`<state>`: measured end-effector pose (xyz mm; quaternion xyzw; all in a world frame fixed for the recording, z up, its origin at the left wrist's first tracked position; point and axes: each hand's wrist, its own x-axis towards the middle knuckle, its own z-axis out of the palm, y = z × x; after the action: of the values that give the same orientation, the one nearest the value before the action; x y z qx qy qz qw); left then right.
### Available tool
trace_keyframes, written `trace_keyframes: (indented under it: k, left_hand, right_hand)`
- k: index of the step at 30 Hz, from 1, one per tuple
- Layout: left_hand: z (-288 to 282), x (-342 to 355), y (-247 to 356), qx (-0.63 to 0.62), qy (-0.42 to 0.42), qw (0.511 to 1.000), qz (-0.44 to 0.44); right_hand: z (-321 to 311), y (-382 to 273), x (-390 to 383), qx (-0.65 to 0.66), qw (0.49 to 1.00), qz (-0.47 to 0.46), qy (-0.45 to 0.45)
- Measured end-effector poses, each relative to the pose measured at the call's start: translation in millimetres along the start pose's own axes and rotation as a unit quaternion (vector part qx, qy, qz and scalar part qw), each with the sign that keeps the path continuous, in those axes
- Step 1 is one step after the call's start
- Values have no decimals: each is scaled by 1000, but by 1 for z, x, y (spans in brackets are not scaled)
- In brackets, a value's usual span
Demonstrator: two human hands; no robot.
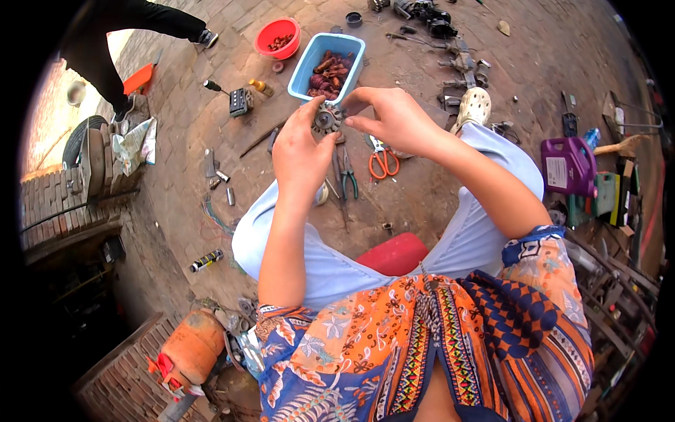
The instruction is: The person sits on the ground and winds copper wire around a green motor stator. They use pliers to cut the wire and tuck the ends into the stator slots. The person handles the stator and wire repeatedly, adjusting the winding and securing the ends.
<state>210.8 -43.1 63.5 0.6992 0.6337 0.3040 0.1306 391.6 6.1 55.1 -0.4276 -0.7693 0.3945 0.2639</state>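
Observation:
Between my hands is a round, toothed metal wheel (325, 119), grey and dark at its hub. My left hand (299, 144) grips it from the left, thumb below and fingers above. From the other side, the thumb and forefinger of my right hand (387, 118) pinch at its rim. Just beyond the wheel stands a light-blue basin (355, 70) holding reddish-brown, greasy-looking parts (329, 73). On the ground beneath my hands lie pliers (347, 176) with dark and teal handles, and scissors (384, 163) with orange handles.
Behind the basin, left, sits a red bowl (290, 32) of small parts. Dark machine parts (460, 60) lie far right, a purple jug (568, 167) at right. A spray can (206, 261) and an orange gas cylinder (193, 344) are at left. Another person's leg (158, 20) shows upper left.

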Motion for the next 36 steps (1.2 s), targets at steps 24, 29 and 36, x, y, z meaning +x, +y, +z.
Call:
trace_keyframes:
  k: [24, 29, 36]
  left_hand:
    - [-15, 7, -13, -157, -2, 979, -132]
    - [-7, 0, -8, -61, -38, 997, -29]
    - [-12, -1, 7, -114, -67, 990, -38]
  right_hand:
    - [-9, -1, 4, 57, 996, -71, -11]
    - [-12, -4, 13, 289, 957, -21, 27]
    - [-23, 30, 26, 219, 954, 70, 192]
